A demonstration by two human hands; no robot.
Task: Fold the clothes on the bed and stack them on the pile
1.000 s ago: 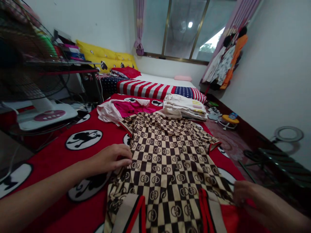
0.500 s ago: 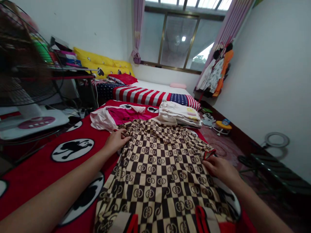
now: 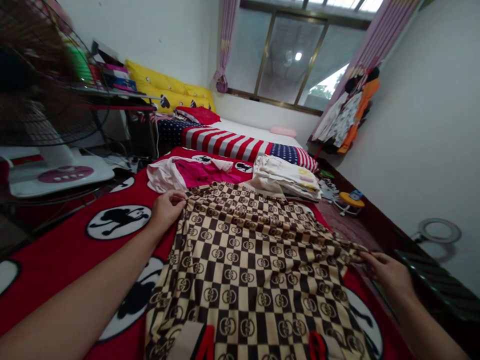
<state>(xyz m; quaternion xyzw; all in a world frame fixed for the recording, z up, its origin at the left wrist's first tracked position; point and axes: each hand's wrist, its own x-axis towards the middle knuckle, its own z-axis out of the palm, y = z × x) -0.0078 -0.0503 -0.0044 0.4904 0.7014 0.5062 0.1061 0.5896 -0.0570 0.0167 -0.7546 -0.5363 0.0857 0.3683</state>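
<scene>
A brown-and-cream checked shirt (image 3: 240, 285) printed with interlocking rings lies spread on a bed, its lower edge with red trim nearest the onlooker. Two hands are at work on it. The left hand (image 3: 167, 210) has thumb and fingers pinched together on the shirt's upper left edge. The right hand (image 3: 386, 272) reaches out to the far side, its fingers close together and clamped on the shirt's gathered right edge, which is pulled taut.

Under the shirt is a red blanket (image 3: 71, 260) with white circles holding black cartoon figures. Beyond the shirt on the same blanket lie two more lots of clothing: one pink-and-white garment (image 3: 195, 172) and one folded stack of pale clothes (image 3: 285, 177).

Farther on is a second bed with a cover in a stars-and-stripes pattern (image 3: 225, 140), with one red pillow (image 3: 198, 115) and one pink pillow (image 3: 283, 131). Yellow cushions (image 3: 161, 82) line the wall behind it. A standing fan (image 3: 45, 85) is at the left, and one yellow stool (image 3: 350, 202) is on the floor at the right.
</scene>
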